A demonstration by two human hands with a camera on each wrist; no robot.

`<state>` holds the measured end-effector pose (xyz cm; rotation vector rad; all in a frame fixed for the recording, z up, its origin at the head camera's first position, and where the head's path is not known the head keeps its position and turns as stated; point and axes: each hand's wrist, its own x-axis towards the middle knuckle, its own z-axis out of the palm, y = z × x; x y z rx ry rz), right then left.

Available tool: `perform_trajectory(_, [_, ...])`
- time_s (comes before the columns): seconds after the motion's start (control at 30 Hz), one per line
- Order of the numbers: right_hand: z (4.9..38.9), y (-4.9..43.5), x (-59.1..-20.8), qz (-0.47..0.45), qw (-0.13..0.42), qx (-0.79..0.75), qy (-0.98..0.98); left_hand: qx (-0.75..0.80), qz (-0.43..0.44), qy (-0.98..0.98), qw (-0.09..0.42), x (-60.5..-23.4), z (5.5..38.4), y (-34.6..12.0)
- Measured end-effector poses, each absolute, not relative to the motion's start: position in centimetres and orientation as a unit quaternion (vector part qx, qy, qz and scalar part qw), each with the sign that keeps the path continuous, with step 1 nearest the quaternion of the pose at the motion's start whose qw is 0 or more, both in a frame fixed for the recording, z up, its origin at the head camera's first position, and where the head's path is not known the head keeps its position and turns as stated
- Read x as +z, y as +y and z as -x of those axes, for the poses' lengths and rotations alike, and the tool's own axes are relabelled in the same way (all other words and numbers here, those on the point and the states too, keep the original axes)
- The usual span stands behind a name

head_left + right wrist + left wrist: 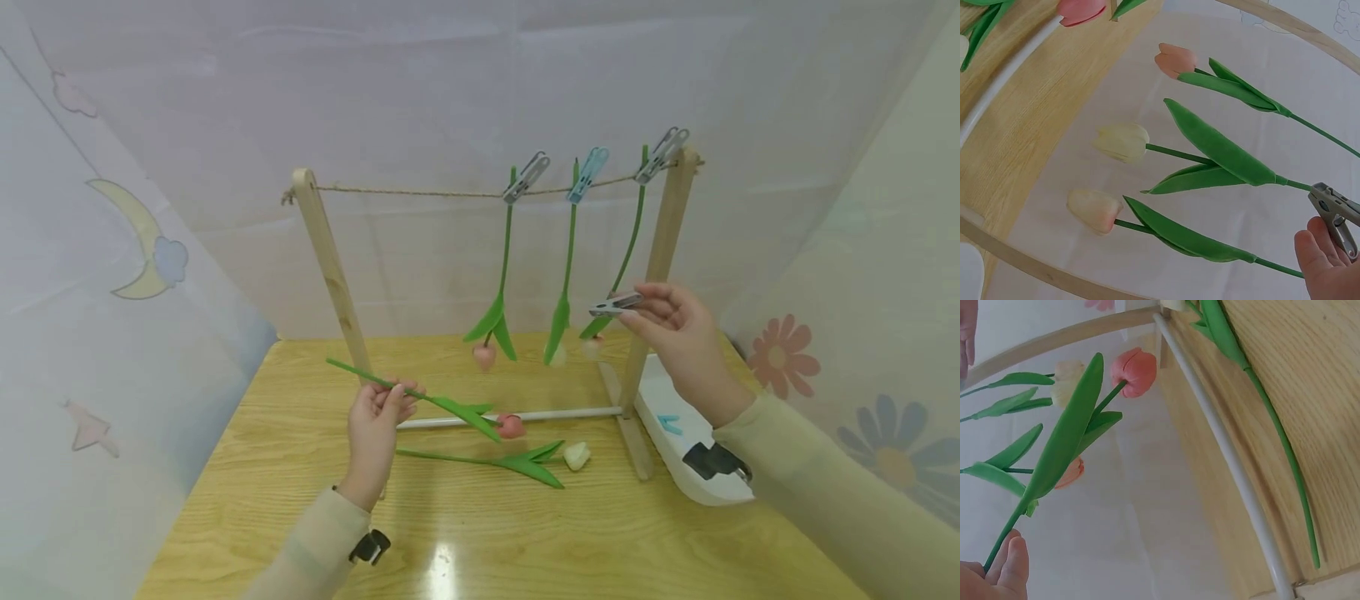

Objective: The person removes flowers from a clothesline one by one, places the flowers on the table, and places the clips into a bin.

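Note:
My left hand (382, 417) pinches the green stem of a pink artificial tulip (511, 426), its bloom pointing right. In the left wrist view this tulip's leaves (1066, 437) rise above the thumb. My right hand (678, 333) holds a grey clothespin (615, 305) between thumb and fingers, in front of the rightmost hanging tulip. Three tulips hang bloom-down from a twine line (412, 193): a peach one (484, 357) under a grey clothespin (527, 177), a cream one (557, 355) under a blue clothespin (587, 175), and a pale pink-white one (1092, 211) under another grey clothespin (663, 156).
A cream tulip (577, 456) lies on the wooden table (480, 533) before the rack's white bar (562, 414). Wooden posts (330, 267) hold the twine at both ends. At right, a white tray (693, 492) contains a blue clothespin (670, 424).

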<state>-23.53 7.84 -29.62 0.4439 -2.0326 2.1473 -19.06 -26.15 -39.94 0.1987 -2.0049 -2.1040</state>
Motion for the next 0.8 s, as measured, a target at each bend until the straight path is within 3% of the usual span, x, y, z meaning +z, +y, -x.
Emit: perform_trajectory(0.8, [22.6, 9.8, -31.9, -0.123, 0.073, 0.718, -0.681, -0.771, -0.128, -0.62, 0.069, -42.8, 18.2, -25.2])
